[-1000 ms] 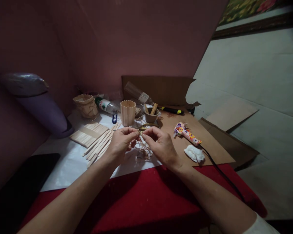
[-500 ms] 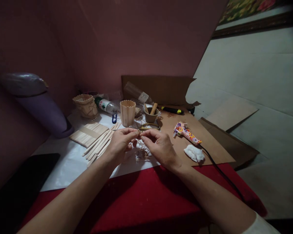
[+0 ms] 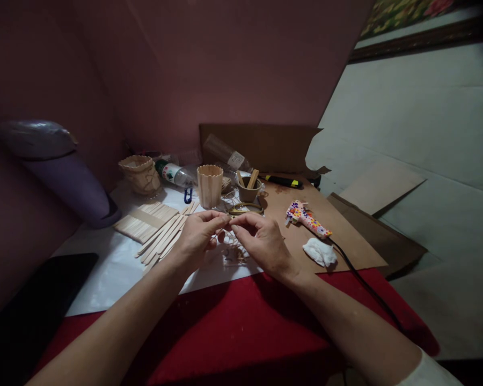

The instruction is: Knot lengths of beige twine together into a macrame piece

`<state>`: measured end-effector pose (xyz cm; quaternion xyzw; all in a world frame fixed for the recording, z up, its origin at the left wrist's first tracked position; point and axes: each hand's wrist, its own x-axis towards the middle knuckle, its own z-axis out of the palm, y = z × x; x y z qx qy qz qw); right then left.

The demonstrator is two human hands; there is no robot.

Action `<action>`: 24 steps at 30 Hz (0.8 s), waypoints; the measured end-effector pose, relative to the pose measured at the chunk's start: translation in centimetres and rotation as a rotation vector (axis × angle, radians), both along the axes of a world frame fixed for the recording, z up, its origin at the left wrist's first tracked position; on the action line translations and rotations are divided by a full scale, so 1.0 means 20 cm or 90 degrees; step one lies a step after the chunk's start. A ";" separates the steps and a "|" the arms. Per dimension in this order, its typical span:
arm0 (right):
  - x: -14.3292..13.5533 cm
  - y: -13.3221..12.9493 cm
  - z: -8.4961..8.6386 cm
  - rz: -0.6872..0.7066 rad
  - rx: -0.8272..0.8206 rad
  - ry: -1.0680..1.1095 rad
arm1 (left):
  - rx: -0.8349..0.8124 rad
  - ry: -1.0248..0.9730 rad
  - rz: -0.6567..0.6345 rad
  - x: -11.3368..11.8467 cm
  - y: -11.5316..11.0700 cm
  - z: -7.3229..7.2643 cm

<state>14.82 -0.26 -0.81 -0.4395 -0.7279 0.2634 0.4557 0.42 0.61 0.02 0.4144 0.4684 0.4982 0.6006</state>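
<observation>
My left hand (image 3: pixel 199 236) and my right hand (image 3: pixel 265 244) meet at their fingertips above the white sheet (image 3: pixel 100 279). Both pinch, thumb against index finger; what sits between the tips is too small to make out. Thin brown strands of twine (image 3: pixel 235 241) loop just under and behind the fingers, around a small clear packet (image 3: pixel 235 256). Right behind my hands lie yellow-handled scissors (image 3: pixel 246 208), partly covered. A scallop-rimmed cup of wooden craft sticks (image 3: pixel 210 186) stands upright beyond them. Loose craft sticks (image 3: pixel 165 236) fan out beside my left hand.
A flowered glue gun (image 3: pixel 308 219), its black cord trailing to the front edge, and a crumpled white cloth (image 3: pixel 320 252) lie on cardboard (image 3: pixel 358 246) at right. Behind are a small pot (image 3: pixel 249 190), a utility knife (image 3: pixel 284 182), plastic bottles (image 3: pixel 177 174) and a decorated pot (image 3: pixel 140 176).
My hands stay pinched together in almost the same place, with only slight finger movement. The view has shifted very little; the objects on the table have not moved.
</observation>
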 end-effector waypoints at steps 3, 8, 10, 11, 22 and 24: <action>0.00 0.00 -0.01 -0.010 -0.001 0.019 | 0.004 0.002 -0.012 0.00 0.00 0.00; 0.01 0.02 -0.02 -0.033 -0.001 0.066 | 0.005 0.001 -0.012 0.00 0.00 0.01; 0.01 0.02 -0.02 -0.039 -0.001 0.074 | 0.001 -0.001 -0.007 0.00 0.00 0.01; 0.01 0.02 -0.02 -0.042 0.000 0.073 | 0.000 -0.003 -0.006 0.00 0.00 0.01; 0.01 0.03 -0.02 -0.058 -0.005 0.058 | -0.007 -0.025 -0.037 0.01 0.00 0.00; 0.01 0.03 -0.02 -0.057 -0.004 0.058 | -0.008 -0.026 -0.043 0.00 0.00 0.00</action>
